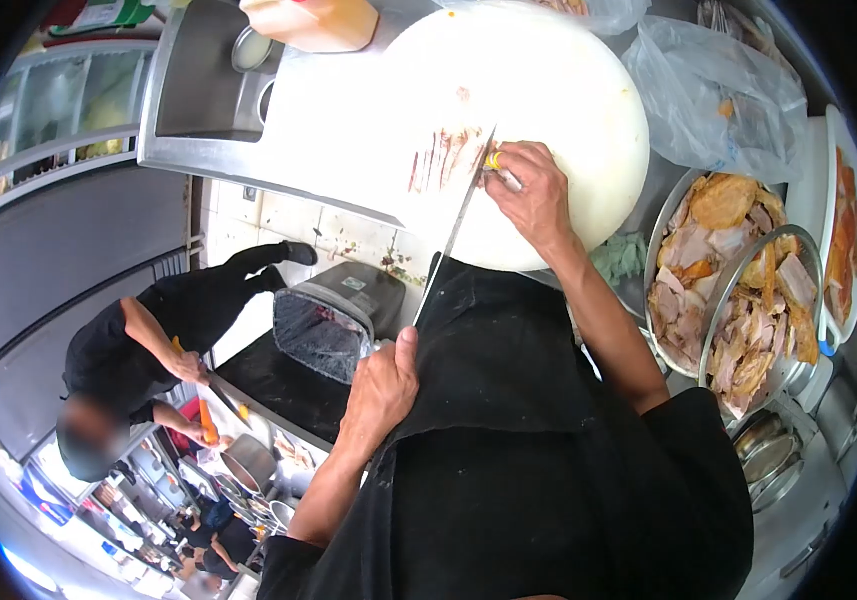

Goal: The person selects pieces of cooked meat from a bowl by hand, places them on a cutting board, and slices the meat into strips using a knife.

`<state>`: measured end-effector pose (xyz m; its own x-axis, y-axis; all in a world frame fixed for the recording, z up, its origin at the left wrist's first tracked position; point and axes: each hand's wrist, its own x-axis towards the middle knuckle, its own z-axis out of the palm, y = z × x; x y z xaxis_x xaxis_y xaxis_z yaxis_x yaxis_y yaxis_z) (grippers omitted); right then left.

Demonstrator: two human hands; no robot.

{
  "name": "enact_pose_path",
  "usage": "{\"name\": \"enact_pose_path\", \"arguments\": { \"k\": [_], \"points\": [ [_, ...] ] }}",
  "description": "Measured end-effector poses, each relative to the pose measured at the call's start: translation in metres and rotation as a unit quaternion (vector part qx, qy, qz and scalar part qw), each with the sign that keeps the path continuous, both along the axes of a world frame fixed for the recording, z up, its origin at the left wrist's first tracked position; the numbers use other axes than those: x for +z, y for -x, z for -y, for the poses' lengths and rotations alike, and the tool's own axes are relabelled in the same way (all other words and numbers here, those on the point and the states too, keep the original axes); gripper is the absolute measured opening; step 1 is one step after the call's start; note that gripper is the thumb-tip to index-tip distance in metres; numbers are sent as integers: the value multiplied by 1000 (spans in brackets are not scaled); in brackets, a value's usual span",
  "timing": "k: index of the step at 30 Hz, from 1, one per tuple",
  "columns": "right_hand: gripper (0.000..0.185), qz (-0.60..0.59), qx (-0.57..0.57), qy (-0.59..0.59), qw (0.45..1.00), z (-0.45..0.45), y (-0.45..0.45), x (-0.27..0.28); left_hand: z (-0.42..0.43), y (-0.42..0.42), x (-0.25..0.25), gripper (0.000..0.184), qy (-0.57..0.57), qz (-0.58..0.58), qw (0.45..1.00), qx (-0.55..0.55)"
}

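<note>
Gripping long silvery steel knife (458, 219) in left hand (378, 390); curling right hand (528, 195) alongside, can't tell around what; can't read small white rectangular label (353, 284).

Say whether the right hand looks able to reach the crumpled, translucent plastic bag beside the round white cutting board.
Probably yes: only bare cutting board seems to lie between the right hand and the plastic bag, though that hand sits close beside the long steel knife blade.
</note>
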<state>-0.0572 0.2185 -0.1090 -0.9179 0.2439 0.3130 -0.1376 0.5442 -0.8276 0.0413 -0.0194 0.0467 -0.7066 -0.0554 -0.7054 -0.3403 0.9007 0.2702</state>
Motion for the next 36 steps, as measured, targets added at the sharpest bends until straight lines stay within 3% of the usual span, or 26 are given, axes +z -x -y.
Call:
{"name": "enact_pose_path", "arguments": {
  "k": [7,10,14,19,22,24,28,30,32,33,36],
  "points": [
    [23,28,23,-5,999,0,4,-6,-33,49,-45,71,-10,-32,998,-51],
    [28,40,-3,63,997,-6,-3,9,-29,60,-29,71,-12,-50,999,-9],
    [38,47,-32,32,998,-23,-21,4,-5,35,-5,69,-9,-72,997,6],
    [37,117,-29,170,978,5,-20,-3,23,16,0,71,23,-111,993,40],
    [34,3,-116,27,993,20,-4,-5,41,11,-9,70,70,-142,984,76],
    [35,-17,-97,-50,994,22,15,-6,45,6,-21,70,120,-119,984,55],
    [44,12,-55,-118,991,27,48,-15,25,4,-29,73,4,-75,997,26],
    [45,40,3,-135,990,20,57,-16,34,9,-40,82,-89,-6,991,98],
    [47,39,48,-70,996,13,50,-10,45,19,-30,82,-185,137,941,249],
    [48,39,70,-37,996,10,49,-6,55,19,-37,79,-220,137,928,269],
    [57,-28,7,-95,995,21,57,4,78,26,-53,79,-275,224,889,289]
  ]
}}
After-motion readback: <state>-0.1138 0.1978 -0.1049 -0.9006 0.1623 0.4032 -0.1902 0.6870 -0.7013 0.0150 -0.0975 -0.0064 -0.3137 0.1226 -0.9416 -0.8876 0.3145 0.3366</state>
